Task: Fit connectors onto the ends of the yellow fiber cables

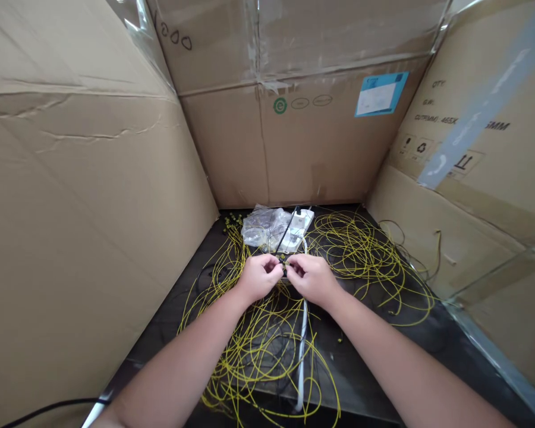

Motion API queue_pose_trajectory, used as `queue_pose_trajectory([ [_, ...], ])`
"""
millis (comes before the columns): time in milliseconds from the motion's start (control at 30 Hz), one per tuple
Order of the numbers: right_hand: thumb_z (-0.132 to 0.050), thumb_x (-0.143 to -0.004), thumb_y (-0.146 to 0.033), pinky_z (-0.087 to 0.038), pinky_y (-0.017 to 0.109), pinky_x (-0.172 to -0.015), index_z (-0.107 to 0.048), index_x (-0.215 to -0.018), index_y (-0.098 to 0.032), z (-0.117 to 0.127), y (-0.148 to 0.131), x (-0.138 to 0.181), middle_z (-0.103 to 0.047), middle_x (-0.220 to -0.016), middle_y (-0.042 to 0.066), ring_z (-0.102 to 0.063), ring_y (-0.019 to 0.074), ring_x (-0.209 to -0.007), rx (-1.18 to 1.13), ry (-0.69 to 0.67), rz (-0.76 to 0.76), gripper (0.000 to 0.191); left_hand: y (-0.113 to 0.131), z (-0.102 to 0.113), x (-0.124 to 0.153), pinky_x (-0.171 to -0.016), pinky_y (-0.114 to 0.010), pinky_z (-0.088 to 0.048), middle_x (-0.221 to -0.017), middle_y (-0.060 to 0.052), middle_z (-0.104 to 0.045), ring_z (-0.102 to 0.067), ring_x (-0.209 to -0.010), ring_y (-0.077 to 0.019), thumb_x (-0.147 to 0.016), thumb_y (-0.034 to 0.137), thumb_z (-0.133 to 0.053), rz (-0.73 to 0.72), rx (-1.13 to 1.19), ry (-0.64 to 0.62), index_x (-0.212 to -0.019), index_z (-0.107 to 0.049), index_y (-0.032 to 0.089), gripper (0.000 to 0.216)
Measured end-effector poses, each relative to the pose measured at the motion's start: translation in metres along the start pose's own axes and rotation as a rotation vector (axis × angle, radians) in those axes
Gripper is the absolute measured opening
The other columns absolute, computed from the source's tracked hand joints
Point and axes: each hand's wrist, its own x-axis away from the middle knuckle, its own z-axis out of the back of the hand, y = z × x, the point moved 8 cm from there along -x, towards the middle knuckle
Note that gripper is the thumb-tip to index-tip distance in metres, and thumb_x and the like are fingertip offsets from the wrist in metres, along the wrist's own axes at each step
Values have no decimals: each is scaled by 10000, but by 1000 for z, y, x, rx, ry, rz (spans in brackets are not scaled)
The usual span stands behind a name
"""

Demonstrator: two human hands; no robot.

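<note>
Both hands meet over the middle of the dark table. My left hand is closed in a pinch, thumb against forefinger, at a small dark piece too tiny to make out. Facing it a short gap away, my right hand is pinched at the same spot. Thin yellow wires lie in loose loops below and around my hands. Just behind the fingers, a slim black rod slants up and away. Past it are a crumpled clear plastic bag and a white power strip.
A coil of yellow wire spreads at the right. Small yellow-green wire ends cluster at the back left. A white cable runs toward the front edge. Tall cardboard boxes wall in the back, left and right of the dark table.
</note>
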Motion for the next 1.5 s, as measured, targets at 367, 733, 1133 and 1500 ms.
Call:
queue_pose_trajectory([
  [367, -518, -813, -292, -430, 274, -660, -624, -1006, -158, 17, 30, -7, -618, -727, 41, -574, 165, -673, 253, 56, -78, 258, -14, 8, -3, -455, -204, -400, -498, 12, -560, -508, -447, -97, -718, 278, -555, 144, 153, 72, -650, -576, 134, 161],
  [733, -537, -819, -307, -436, 250, -587, -647, -919, -173, 11, 3, -3, -631, -753, 30, -550, 128, -614, -205, -68, -64, 200, 4, -7, 3, -588, -238, -480, -689, -30, -641, -583, -616, -123, -767, 307, -579, 0, 289, -91, -758, -624, 134, 179],
  [1133, -494, -816, -254, -390, 245, -544, -553, -692, -163, 2, 9, 1, -581, -642, 13, -498, 121, -571, -225, -56, -144, 165, 39, -5, 5, -671, -275, -492, -838, -65, -686, -611, -698, -141, -795, 204, -527, -262, 31, -31, -918, -677, 153, 200],
  [1500, -496, -815, -365, -513, 386, -741, -373, -708, -198, 66, 52, -12, -583, -723, 9, -608, 147, -717, -1374, 507, -431, 233, 67, 40, -9, -733, -272, -458, -830, -42, -667, -600, -765, -156, -797, 163, -464, -429, -504, 143, -877, -644, 183, 198],
])
